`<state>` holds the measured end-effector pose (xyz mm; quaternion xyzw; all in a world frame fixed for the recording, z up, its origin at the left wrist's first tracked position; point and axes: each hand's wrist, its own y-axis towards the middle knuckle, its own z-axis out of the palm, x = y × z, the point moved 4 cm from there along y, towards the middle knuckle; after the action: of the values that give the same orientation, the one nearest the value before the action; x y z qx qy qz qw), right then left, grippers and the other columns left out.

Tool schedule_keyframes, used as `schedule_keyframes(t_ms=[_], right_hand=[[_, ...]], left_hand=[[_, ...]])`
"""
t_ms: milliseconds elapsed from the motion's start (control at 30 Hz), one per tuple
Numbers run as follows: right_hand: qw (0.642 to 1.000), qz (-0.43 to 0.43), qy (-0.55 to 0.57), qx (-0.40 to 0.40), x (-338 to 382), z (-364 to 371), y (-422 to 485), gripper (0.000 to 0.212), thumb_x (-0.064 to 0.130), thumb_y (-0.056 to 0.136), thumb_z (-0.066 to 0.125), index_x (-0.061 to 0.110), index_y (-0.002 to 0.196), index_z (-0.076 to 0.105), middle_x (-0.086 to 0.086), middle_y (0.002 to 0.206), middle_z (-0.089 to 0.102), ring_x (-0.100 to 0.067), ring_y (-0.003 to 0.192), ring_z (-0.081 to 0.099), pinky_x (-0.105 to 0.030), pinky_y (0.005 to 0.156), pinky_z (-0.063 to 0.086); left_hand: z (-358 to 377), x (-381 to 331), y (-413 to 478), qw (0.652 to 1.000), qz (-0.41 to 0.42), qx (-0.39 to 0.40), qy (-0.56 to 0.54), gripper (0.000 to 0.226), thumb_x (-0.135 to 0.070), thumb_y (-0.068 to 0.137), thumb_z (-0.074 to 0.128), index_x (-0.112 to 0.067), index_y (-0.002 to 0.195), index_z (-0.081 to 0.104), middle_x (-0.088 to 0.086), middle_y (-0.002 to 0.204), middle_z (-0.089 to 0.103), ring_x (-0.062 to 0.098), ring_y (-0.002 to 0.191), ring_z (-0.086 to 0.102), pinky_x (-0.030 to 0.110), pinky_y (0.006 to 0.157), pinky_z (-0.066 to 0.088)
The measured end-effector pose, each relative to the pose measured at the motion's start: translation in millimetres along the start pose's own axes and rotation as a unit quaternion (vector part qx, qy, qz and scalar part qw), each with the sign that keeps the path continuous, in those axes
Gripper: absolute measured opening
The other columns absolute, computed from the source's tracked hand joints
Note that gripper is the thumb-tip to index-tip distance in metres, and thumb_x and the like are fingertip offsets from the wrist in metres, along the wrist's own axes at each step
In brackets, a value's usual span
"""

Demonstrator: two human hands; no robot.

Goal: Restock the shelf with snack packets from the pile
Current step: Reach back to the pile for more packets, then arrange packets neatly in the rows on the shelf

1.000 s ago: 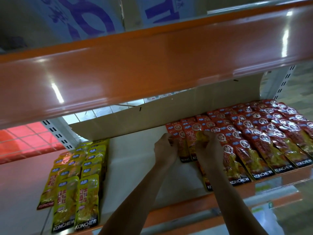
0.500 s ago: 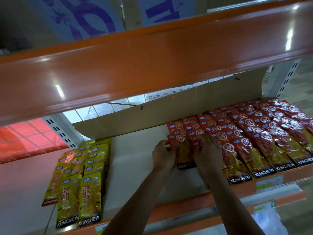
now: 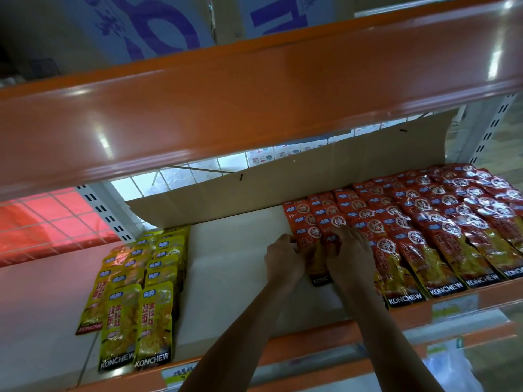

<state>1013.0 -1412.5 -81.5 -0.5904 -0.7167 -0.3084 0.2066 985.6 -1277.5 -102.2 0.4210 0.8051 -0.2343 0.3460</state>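
red snack packet [image 3: 315, 258] lies at the left end of the red packet rows [image 3: 441, 222] on the cream shelf board [image 3: 226, 278]. left hand [image 3: 283, 261] pinches its left edge with curled fingers; right hand [image 3: 349, 256] rests bent over its right side, and whether it grips i cannot tell. both forearms reach forward. yellow packets [image 3: 141, 301] lie well apart to the left, under an orange beam [image 3: 254, 94].

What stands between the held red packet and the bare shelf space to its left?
Nothing visible: left hand and right hand hold the red packet; bare shelf lies beside it, up to the yellow packets.
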Motion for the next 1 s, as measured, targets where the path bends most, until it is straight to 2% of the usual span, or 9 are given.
schedule_keyframes(t_ms=[167, 267, 367, 500, 633, 767, 867, 1000], right_hand=[[1.0, -0.029, -0.012, -0.005, 12.7, 1.6, -0.9, 0.038, 0.015, 0.09, 0.053, 0.005, 0.126, 0.056, -0.011, 0.131, 0.055, -0.026, 0.128, 0.044, -0.043, 0.108, 0.036], [0.998, -0.053, -0.015, 0.003, 30.9, 12.9, -4.5, 0.038, 0.014, 0.092, 0.053, 0.005, 0.129, 0.055, -0.011, 0.135, 0.053, -0.025, 0.132, 0.041, -0.041, 0.111, 0.032], [0.995, -0.099, -0.017, 0.024, 55.2, 31.1, -12.0, 0.037, 0.009, 0.091, 0.054, 0.005, 0.128, 0.055, -0.01, 0.136, 0.053, -0.024, 0.133, 0.04, -0.038, 0.113, 0.03], [0.99, -0.131, 0.004, 0.052, 90.6, 57.2, -28.3, 0.041, 0.01, 0.09, 0.056, 0.009, 0.131, 0.054, -0.009, 0.141, 0.049, -0.024, 0.136, 0.038, -0.036, 0.113, 0.027], [0.979, -0.184, 0.0, 0.089, 132.7, 86.7, -46.0, 0.042, 0.011, 0.092, 0.053, 0.01, 0.133, 0.052, -0.009, 0.143, 0.048, -0.023, 0.138, 0.036, -0.033, 0.116, 0.022], [0.966, -0.223, 0.017, 0.127, 183.3, 116.8, -67.9, 0.043, 0.007, 0.087, 0.056, 0.006, 0.13, 0.055, -0.012, 0.14, 0.05, -0.028, 0.134, 0.039, -0.035, 0.115, 0.024], [0.956, -0.253, 0.025, 0.149, 223.9, 143.7, -89.5, 0.046, 0.003, 0.079, 0.059, 0.004, 0.124, 0.059, -0.016, 0.131, 0.056, -0.032, 0.128, 0.044, -0.037, 0.112, 0.029], [0.946, -0.281, 0.031, 0.16, 281.6, 185.2, -120.4, 0.044, 0.004, 0.077, 0.06, 0.005, 0.121, 0.061, -0.017, 0.124, 0.06, -0.033, 0.12, 0.051, -0.038, 0.106, 0.036]], left_hand=[[-16.5, 2.4, -0.4, 0.998, 0.034, -0.019, 0.046, 0.049, -0.048, 0.091, 0.058, -0.016, 0.128, 0.054, 0.003, 0.111, 0.069, 0.014, 0.096, 0.066, 0.019, 0.072, 0.044], [-32.7, 2.2, -0.9, 0.994, 0.072, -0.044, 0.068, 0.041, -0.043, 0.093, 0.057, -0.018, 0.125, 0.057, 0.001, 0.112, 0.068, 0.012, 0.097, 0.065, 0.022, 0.081, 0.048], [-52.7, 7.5, -1.8, 0.986, 0.103, -0.075, 0.11, 0.037, -0.039, 0.094, 0.056, -0.02, 0.125, 0.057, -0.001, 0.116, 0.065, 0.011, 0.103, 0.061, 0.019, 0.084, 0.044], [-87.5, 26.2, -5.4, 0.971, 0.129, -0.12, 0.163, 0.037, -0.035, 0.095, 0.053, -0.02, 0.129, 0.056, 0.001, 0.125, 0.06, 0.018, 0.114, 0.055, 0.028, 0.094, 0.045], [-131.7, 54.7, -11.6, 0.962, 0.125, -0.155, 0.186, 0.036, -0.028, 0.094, 0.054, -0.017, 0.128, 0.057, 0.005, 0.125, 0.06, 0.024, 0.118, 0.051, 0.033, 0.097, 0.042], [-184.8, 92.0, -20.6, 0.955, 0.092, -0.186, 0.213, 0.036, -0.026, 0.091, 0.056, -0.017, 0.126, 0.059, 0.008, 0.12, 0.061, 0.028, 0.116, 0.05, 0.036, 0.092, 0.041], [-228.1, 123.8, -27.1, 0.949, 0.076, -0.202, 0.229, 0.033, -0.026, 0.088, 0.057, -0.017, 0.119, 0.062, 0.01, 0.116, 0.062, 0.031, 0.114, 0.05, 0.038, 0.091, 0.04], [-285.5, 175.1, -32.6, 0.944, 0.041, -0.213, 0.248, 0.035, -0.03, 0.089, 0.055, -0.018, 0.121, 0.061, 0.006, 0.123, 0.06, 0.028, 0.118, 0.047, 0.036, 0.095, 0.037]])
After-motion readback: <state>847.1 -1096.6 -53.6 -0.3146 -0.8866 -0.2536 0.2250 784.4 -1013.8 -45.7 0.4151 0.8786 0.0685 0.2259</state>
